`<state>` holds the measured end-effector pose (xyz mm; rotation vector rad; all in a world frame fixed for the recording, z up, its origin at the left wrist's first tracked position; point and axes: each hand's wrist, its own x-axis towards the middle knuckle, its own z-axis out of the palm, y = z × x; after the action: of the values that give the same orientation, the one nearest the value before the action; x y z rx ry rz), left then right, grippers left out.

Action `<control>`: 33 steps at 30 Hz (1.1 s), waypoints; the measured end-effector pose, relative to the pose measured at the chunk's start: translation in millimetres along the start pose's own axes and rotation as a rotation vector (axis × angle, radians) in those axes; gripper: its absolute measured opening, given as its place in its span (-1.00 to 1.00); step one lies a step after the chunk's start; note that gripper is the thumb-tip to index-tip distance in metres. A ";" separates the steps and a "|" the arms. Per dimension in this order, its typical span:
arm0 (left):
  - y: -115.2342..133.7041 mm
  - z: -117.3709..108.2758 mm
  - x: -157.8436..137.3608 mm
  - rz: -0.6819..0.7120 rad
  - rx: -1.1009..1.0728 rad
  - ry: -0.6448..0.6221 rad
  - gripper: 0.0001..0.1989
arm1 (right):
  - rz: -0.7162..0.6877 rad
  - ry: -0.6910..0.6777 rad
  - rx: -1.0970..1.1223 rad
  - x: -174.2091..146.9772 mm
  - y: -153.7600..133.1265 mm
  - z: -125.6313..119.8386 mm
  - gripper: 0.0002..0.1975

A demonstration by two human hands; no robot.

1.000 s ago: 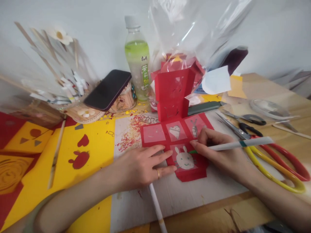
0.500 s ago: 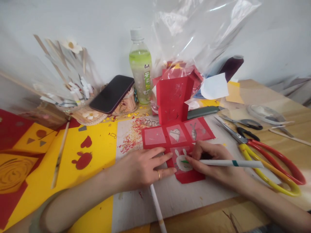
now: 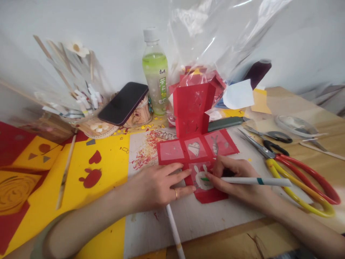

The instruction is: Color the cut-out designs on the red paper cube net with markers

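Note:
My right hand (image 3: 237, 180) is closed around a white marker (image 3: 248, 181) with a green tip and a dark green band. Its tip meets a white rabbit shape (image 3: 202, 180) on a clear window of the red paper cutout (image 3: 210, 197). Fingers spread, my left hand (image 3: 167, 185) lies on the paper's left side. Above it, the same red paper has a row of windows, one with a heart shape (image 3: 194, 149). A second white pen (image 3: 175, 230) lies partly beneath my left hand.
Large scissors (image 3: 302, 172) with red and yellow handles lie at right, near black-handled scissors (image 3: 277, 136). Behind stand a drink bottle (image 3: 155, 75), a phone (image 3: 124, 103) leaning on a wooden holder and a red paper box (image 3: 192, 100). Yellow paper (image 3: 107, 201) covers the left.
Hands and marker stay in nearly the same place, with the tip still on the rabbit shape. The view has shifted very slightly.

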<state>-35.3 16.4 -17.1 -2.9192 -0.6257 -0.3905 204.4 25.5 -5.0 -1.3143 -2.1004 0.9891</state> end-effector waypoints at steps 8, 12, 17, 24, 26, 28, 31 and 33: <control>-0.7 -0.8 0.4 -0.006 0.005 -0.029 -0.69 | 0.006 -0.005 0.031 0.5 -0.1 -0.2 -0.75; -1.2 -1.7 -0.4 0.011 0.018 -0.054 -0.68 | 0.010 -0.014 0.035 0.1 -0.4 -0.9 -0.75; -0.9 -3.2 -0.6 0.012 0.030 -0.060 -0.67 | 0.005 -0.011 0.036 -0.2 0.7 0.1 -0.76; -3.4 -3.6 1.2 0.032 0.030 -0.040 -0.68 | 0.010 0.025 0.061 0.0 -0.5 -2.8 -0.74; -4.1 -3.7 0.8 0.033 0.025 -0.040 -0.68 | 0.018 0.074 0.063 -0.3 -0.6 -4.7 -0.73; -4.7 -4.0 0.3 0.038 0.023 -0.043 -0.67 | 0.024 0.102 0.053 -0.8 -0.9 -6.0 -0.73; -5.0 -4.5 0.0 0.042 0.035 -0.038 -0.67 | 0.021 0.092 0.036 -1.4 -2.1 -6.5 -0.75; -4.7 -4.4 0.2 0.042 0.037 -0.035 -0.67 | 0.015 0.086 0.029 -1.2 -3.2 -6.2 -0.75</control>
<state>-38.1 20.0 -12.5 -2.9040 -0.5696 -0.3205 207.5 25.5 1.4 -1.3357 -2.0076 0.9486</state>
